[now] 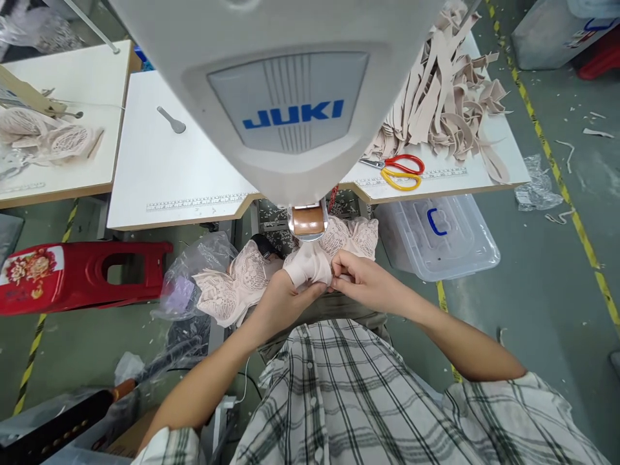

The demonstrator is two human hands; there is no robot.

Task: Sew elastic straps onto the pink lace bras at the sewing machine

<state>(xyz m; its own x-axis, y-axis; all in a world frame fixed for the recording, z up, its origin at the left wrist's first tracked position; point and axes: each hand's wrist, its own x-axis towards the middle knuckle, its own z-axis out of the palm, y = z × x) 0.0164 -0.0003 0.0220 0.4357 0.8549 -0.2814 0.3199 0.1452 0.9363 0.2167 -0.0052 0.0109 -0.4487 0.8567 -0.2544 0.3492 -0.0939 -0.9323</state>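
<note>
A pale pink lace bra lies gathered under the lower end of a white JUKI sewing machine. My left hand is closed on the smooth fabric of the bra from the left, thumb on top. From the right, my right hand pinches the edge of the same fabric between thumb and fingertips. One lace cup shows behind my right hand, and more lace cups hang to the left of my left hand. The needle area is hidden behind the machine head.
Red-and-yellow-handled scissors lie on the white table, near a heap of beige fabric strips. A small grey tool rests on the left. A lidded clear bin stands at right, a red stool at left.
</note>
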